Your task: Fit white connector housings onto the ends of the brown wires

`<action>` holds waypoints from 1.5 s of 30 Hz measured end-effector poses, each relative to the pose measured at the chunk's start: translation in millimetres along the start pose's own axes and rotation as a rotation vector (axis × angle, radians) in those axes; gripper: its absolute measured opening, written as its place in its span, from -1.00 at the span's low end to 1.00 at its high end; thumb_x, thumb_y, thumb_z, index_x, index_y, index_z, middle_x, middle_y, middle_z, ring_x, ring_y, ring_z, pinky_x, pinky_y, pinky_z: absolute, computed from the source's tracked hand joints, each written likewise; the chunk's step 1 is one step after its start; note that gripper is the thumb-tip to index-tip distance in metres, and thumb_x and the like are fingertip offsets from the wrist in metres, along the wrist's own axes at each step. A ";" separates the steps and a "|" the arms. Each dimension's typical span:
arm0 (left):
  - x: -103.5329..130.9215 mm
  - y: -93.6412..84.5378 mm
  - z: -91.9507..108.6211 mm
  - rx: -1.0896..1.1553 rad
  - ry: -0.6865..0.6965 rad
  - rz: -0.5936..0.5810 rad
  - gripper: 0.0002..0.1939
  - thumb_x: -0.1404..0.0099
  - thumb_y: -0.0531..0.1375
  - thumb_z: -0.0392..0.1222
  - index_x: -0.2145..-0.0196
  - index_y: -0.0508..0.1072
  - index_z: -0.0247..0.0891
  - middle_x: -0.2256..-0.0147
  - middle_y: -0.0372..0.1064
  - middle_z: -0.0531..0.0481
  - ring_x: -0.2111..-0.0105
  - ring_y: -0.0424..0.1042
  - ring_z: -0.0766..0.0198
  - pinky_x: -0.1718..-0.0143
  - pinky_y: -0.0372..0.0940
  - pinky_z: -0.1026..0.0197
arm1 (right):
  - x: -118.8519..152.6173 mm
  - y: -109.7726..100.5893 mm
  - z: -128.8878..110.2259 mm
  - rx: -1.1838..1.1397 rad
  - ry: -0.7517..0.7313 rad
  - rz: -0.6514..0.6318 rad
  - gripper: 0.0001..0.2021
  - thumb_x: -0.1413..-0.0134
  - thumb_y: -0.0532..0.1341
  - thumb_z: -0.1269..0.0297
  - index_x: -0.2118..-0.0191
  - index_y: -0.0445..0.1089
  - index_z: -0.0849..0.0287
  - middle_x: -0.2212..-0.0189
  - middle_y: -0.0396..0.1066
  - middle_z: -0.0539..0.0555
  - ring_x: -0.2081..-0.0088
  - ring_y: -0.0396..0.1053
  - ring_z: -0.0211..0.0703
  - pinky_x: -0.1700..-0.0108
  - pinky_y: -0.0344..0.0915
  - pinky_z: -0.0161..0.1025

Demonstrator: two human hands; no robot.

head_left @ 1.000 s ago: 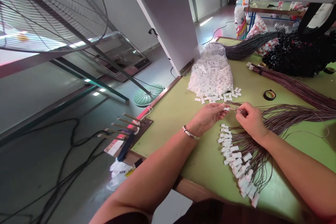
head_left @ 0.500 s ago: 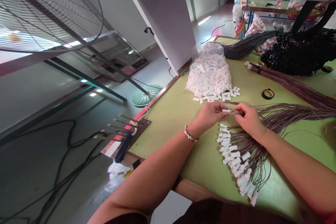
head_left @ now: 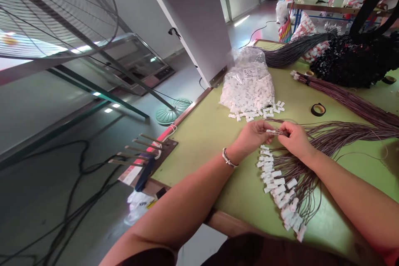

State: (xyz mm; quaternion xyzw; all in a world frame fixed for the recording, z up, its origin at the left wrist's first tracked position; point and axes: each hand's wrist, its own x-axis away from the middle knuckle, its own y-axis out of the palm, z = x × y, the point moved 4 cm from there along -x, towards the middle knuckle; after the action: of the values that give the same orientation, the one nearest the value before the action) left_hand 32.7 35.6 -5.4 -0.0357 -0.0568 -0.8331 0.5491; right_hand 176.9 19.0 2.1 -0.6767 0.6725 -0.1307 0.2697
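Note:
My left hand [head_left: 256, 135] pinches a small white connector [head_left: 270, 131], partly covered by the fingers. Just to its right, my right hand [head_left: 292, 136] is closed on thin brown wires [head_left: 339, 133], whose tips meet the connector between the hands. Below both hands, several wires with white connectors [head_left: 279, 191] on their ends lie in a slanting row on the green table [head_left: 199, 141]. Beyond my left hand stands a clear plastic bag [head_left: 247, 81] full of white connectors, with loose ones [head_left: 270, 112] spilled at its front.
A roll of black tape [head_left: 318, 109] lies right of the bag. Behind it are a tied wire bundle [head_left: 339, 93], dark wires [head_left: 286, 53] and a black heap [head_left: 355, 60]. A pegged rack [head_left: 156, 153] sits at the left table edge, and a fan [head_left: 62, 12] stands upper left.
The white connector is now more covered by my left fingers and sits closer to the wire tips. Both hands stay nearly in place, while the view has shifted slightly.

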 end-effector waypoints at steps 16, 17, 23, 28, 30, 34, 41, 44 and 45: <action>-1.7 4.5 -6.1 -0.155 0.143 0.089 -0.94 -0.10 0.21 -0.36 0.41 0.40 -0.31 0.58 0.30 0.10 0.57 0.29 0.41 0.49 0.22 0.32 | -3.5 -0.1 1.3 -0.088 0.092 -0.005 -0.89 0.28 0.08 0.29 0.65 0.13 0.14 0.72 0.04 -0.12 0.61 -0.04 -0.35 0.57 -0.07 -0.35; -1.2 3.9 -3.9 -0.223 0.183 0.106 -0.94 -0.10 0.20 -0.38 0.41 0.41 -0.31 0.57 0.30 0.09 0.55 0.29 0.40 0.48 0.22 0.32 | -4.2 -0.2 1.5 -0.105 0.101 -0.003 -0.88 0.27 0.08 0.28 0.65 0.12 0.14 0.71 0.03 -0.12 0.61 -0.04 -0.35 0.57 -0.06 -0.35; 1.1 6.9 -1.8 -0.409 0.249 0.115 -0.89 -0.11 0.16 -0.41 0.42 0.45 -0.28 0.58 0.31 0.07 0.54 0.28 0.37 0.47 0.18 0.31 | -6.2 0.5 1.6 -0.111 0.107 -0.007 -0.90 0.27 0.07 0.28 0.63 0.15 0.15 0.70 0.07 -0.10 0.58 0.00 -0.33 0.54 -0.01 -0.35; 0.7 9.4 -5.0 -0.415 0.244 0.126 -0.90 -0.12 0.17 -0.38 0.37 0.45 -0.28 0.53 0.34 0.05 0.52 0.30 0.37 0.47 0.21 0.32 | -6.0 0.2 3.5 -0.099 0.093 -0.019 -0.90 0.26 0.07 0.28 0.64 0.14 0.15 0.70 0.06 -0.11 0.59 -0.01 -0.33 0.54 -0.02 -0.34; 1.0 7.7 -2.5 -0.334 0.230 0.102 -0.83 -0.12 0.21 -0.35 0.28 0.44 -0.28 0.43 0.39 0.01 0.49 0.32 0.38 0.47 0.25 0.33 | -5.9 -0.8 4.6 -0.115 0.093 -0.008 -0.89 0.25 0.08 0.26 0.63 0.14 0.14 0.69 0.06 -0.11 0.58 -0.01 -0.33 0.54 -0.01 -0.34; 1.2 -1.0 0.7 -0.095 0.050 0.072 -0.64 -0.18 0.21 -0.14 0.09 0.34 -0.33 0.44 0.39 -0.01 0.57 0.33 0.40 0.62 0.24 0.35 | -3.5 -2.4 4.2 -0.044 0.066 0.054 -0.88 0.21 0.09 0.28 0.62 0.13 0.14 0.69 0.07 -0.11 0.60 -0.01 -0.33 0.54 -0.01 -0.33; -1.1 -0.3 -0.7 0.011 -0.041 0.046 -0.81 -0.14 0.26 -0.21 0.51 0.36 -0.37 0.62 0.35 0.05 0.66 0.28 0.48 0.59 0.24 0.37 | 0.7 0.1 -3.3 0.100 -0.056 0.080 -0.89 0.22 0.09 0.34 0.61 0.10 0.12 0.72 0.06 -0.12 0.62 -0.02 -0.33 0.53 -0.02 -0.32; -1.8 1.3 -1.0 -0.024 0.043 0.078 -0.88 -0.11 0.27 -0.28 0.48 0.40 -0.37 0.62 0.34 0.08 0.62 0.31 0.46 0.54 0.27 0.36 | -0.7 -0.6 -1.3 0.049 0.010 0.059 -0.84 0.21 0.09 0.31 0.65 0.07 0.12 0.73 0.04 -0.11 0.62 -0.03 -0.33 0.55 -0.05 -0.32; -1.8 1.3 -1.2 -0.037 0.060 0.088 -0.89 -0.10 0.27 -0.29 0.47 0.40 -0.37 0.62 0.34 0.09 0.61 0.32 0.46 0.53 0.27 0.36 | -1.1 -0.9 -1.1 0.033 0.021 0.054 -0.84 0.22 0.09 0.31 0.65 0.07 0.12 0.74 0.04 -0.11 0.61 -0.03 -0.33 0.55 -0.05 -0.32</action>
State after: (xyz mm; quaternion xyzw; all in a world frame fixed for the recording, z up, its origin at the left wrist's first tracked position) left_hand 34.7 36.6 -6.7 -0.0234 -0.0231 -0.8097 0.5859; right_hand 176.9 19.8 3.7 -0.6522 0.6912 -0.1417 0.2772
